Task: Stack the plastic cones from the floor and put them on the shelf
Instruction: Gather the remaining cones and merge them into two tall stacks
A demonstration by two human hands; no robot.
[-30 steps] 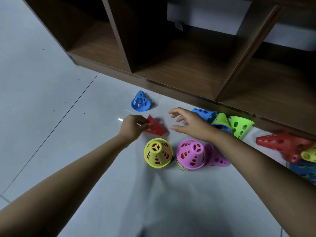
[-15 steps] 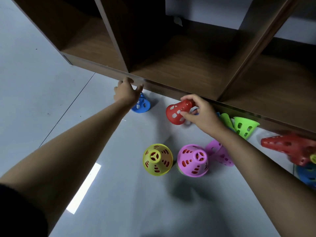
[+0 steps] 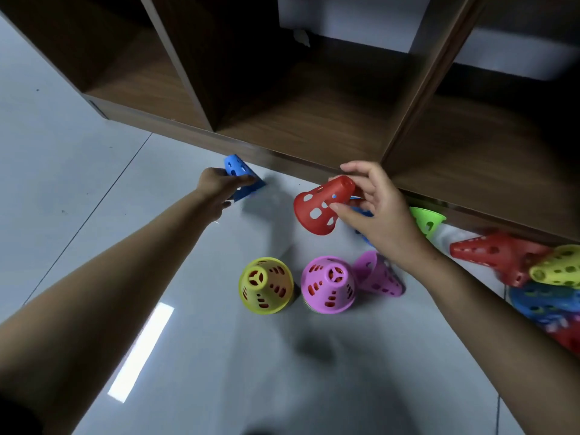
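- The red cone (image 3: pixel 320 208) is now held clear of the floor (image 3: pixel 94 189) by the right hand (image 3: pixel 379 215). It is pinched near its narrow end between thumb and fingers, with the wide mouth turned down and to the left. A second ago it was gripped by the left hand (image 3: pixel 219 188) down on the floor.
- The left hand, freed of the red cone, is now closed round the blue cone (image 3: pixel 240 174) just in front of the shelf (image 3: pixel 314 127). Half a second ago it was only reaching over that cone.
- The blue cone is seen tilted. Whether it is clear of the floor cannot be told.
- The yellow stack (image 3: pixel 266 285) and the pink stack (image 3: pixel 328 284) are left upright and side by side where they were, with a loose pink cone (image 3: pixel 381 274) against the latter.
- With one cone taken in each hand, the next step is judged to be nesting them or dropping them onto a stack.
- No cone is seen on the shelf. A green cone (image 3: pixel 426 219) and a heap of cones (image 3: pixel 546 296) at the right are not yet gathered, so much of the task is judged to remain.
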